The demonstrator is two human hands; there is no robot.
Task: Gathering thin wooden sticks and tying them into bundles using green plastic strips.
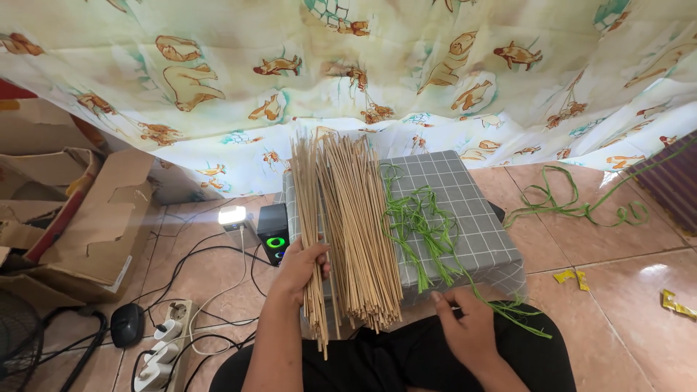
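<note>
A grey checked box [465, 196] stands on the floor in front of me. A thick bundle of thin tan sticks [356, 218] lies along its left half, ends toward me. My left hand [299, 268] grips a smaller bunch of these sticks [308, 210] at the bundle's left side. Tangled green strips [421, 225] lie on the box to the right of the sticks. My right hand [465, 323] rests near the box's front edge, its fingers pinching the end of a green strip [508, 308].
An animal-print curtain [363, 72] hangs behind the box. Left are torn cardboard [94, 225], a power strip [167, 345], cables, a small black device with a green light [274, 236] and a lamp. More green strips [581, 207] and yellow scraps [573, 277] lie on the tiles, right.
</note>
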